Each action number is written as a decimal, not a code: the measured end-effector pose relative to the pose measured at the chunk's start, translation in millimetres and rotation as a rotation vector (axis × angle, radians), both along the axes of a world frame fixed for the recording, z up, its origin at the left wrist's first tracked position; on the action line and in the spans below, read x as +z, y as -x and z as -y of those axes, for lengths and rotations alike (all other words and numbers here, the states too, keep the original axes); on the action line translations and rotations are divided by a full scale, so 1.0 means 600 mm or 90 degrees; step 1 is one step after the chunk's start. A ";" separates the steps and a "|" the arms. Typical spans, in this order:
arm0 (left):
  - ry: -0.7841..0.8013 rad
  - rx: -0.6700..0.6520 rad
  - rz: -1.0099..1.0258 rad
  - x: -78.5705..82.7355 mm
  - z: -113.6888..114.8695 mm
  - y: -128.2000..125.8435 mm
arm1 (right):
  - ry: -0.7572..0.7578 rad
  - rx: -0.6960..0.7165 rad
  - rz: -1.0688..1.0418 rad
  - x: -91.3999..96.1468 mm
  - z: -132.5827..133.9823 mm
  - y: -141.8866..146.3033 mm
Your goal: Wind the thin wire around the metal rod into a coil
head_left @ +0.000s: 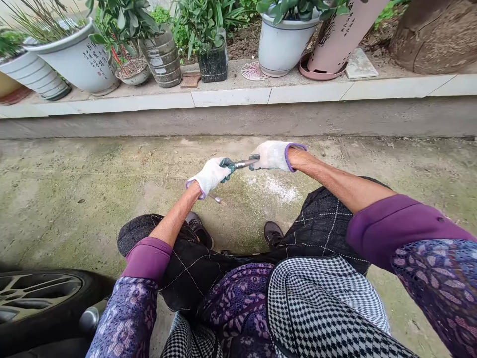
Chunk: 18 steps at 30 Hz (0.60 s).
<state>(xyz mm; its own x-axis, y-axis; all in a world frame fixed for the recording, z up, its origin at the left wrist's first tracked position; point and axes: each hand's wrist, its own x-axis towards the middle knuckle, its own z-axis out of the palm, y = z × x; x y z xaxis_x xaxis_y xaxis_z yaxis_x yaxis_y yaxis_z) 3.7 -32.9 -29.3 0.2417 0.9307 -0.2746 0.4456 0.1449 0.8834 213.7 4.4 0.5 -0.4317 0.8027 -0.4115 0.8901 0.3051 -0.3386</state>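
Observation:
Both my hands wear white work gloves with green palms and purple cuffs. My left hand [211, 174] is closed round one end of a short metal rod [244, 163]. My right hand [273, 155] is closed on its other end. The rod is held level between them, above the concrete ground [74, 189]. A small thin object [216, 199] shows just below my left hand; I cannot make out what it is. I am seated, knees apart, with my dark shoes [274, 232] on the ground beneath the hands.
A white powdery patch [281, 190] marks the concrete under the hands. A raised tiled ledge [231, 95] at the back carries several plant pots [80, 59]. A car wheel [40, 298] sits at the lower left. A tree trunk [436, 35] stands at the top right.

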 end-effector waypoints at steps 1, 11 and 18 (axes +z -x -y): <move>0.016 0.010 0.028 0.002 0.001 0.001 | -0.021 0.015 0.014 0.001 0.000 0.001; 0.005 0.086 0.271 0.012 0.003 0.003 | -0.050 -0.132 -0.169 0.018 0.001 0.011; 0.007 0.075 0.255 0.005 -0.005 0.006 | 0.195 -0.123 -0.424 0.037 0.019 -0.014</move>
<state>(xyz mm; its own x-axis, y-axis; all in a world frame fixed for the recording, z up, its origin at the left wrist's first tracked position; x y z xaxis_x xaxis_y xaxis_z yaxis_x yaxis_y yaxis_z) -0.2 -29.7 -26.3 0.2235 0.9561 -0.1897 0.0462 0.1841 0.9818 221.9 -7.3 22.7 -0.5306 0.7807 -0.3301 0.4956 -0.0302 -0.8680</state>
